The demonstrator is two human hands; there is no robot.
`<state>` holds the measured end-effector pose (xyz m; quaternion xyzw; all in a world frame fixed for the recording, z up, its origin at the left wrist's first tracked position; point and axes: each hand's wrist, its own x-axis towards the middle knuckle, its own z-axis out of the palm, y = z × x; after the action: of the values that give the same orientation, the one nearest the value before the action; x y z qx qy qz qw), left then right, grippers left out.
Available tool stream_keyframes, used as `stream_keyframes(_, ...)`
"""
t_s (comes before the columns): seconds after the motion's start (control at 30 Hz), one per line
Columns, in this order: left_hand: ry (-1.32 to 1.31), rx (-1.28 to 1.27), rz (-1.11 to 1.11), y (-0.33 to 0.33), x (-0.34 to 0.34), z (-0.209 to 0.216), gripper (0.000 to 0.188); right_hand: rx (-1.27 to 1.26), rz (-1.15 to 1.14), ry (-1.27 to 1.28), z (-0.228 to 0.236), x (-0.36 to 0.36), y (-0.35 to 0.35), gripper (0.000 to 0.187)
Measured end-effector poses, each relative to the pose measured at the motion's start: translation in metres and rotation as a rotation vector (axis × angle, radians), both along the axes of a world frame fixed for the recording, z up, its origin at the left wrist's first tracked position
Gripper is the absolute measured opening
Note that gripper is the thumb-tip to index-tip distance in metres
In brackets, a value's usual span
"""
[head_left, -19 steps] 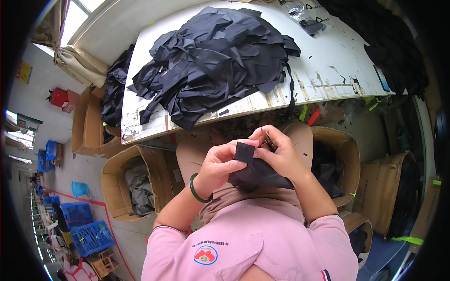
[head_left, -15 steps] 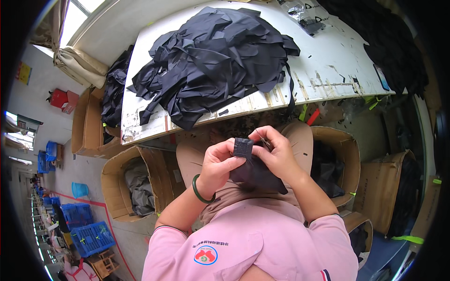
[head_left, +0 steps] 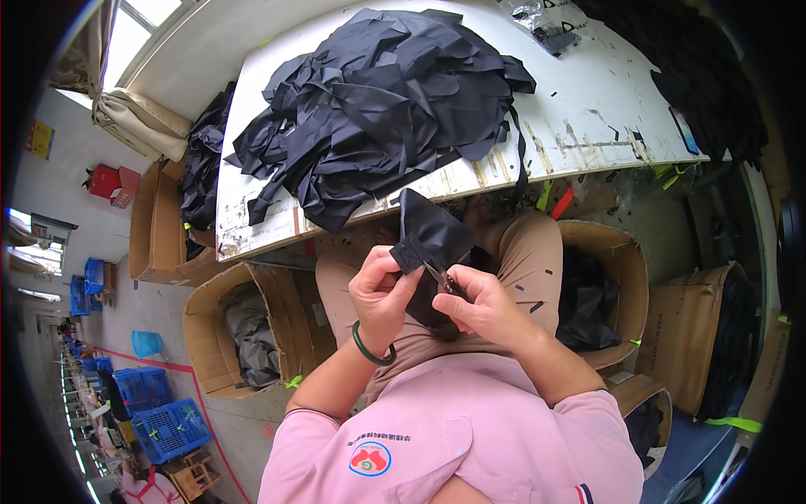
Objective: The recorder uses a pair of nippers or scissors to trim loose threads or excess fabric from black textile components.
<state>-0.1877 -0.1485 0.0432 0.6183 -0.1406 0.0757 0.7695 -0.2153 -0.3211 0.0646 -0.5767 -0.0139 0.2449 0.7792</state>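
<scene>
Over my lap, my left hand [head_left: 379, 296] pinches a black fabric piece [head_left: 435, 228] by its stitched edge, thumb and fingers closed on it. The piece's free end stands up toward the table, and more dark cloth hangs below it over my thighs. My right hand [head_left: 483, 307] is closed round small metal thread snips [head_left: 435, 274]. Their pointed tip lies at the stitched edge, close beside my left fingertips. Whether the blades touch a thread is too small to tell.
A large heap of black fabric pieces [head_left: 378, 101] covers much of the white table [head_left: 579, 118] ahead. Cardboard boxes with dark cloth stand left [head_left: 201, 336] and right [head_left: 630, 286] of my legs. Blue crates [head_left: 168, 428] sit on the floor at far left.
The fabric piece has been turned, so its free end now points up toward the table. My right hand has moved down, bringing the snips to the stitched edge.
</scene>
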Motion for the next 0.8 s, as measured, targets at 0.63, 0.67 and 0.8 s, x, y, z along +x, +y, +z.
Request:
stream_keyframes(0.63,-0.030,0.056,-0.055,-0.001,-0.010,-0.011,0.017,-0.420,-0.184,-0.439,-0.004,-0.001,0.004,0.027)
stream_keyframes(0.67,-0.029,0.056,-0.054,-0.001,-0.010,-0.011,0.017,-0.422,-0.173,-0.432,-0.005,-0.001,0.004,0.026)
stream_keyframes(0.8,-0.044,0.079,-0.093,0.002,-0.009,-0.012,0.018,-0.412,-0.164,-0.434,-0.001,0.000,0.004,0.026)
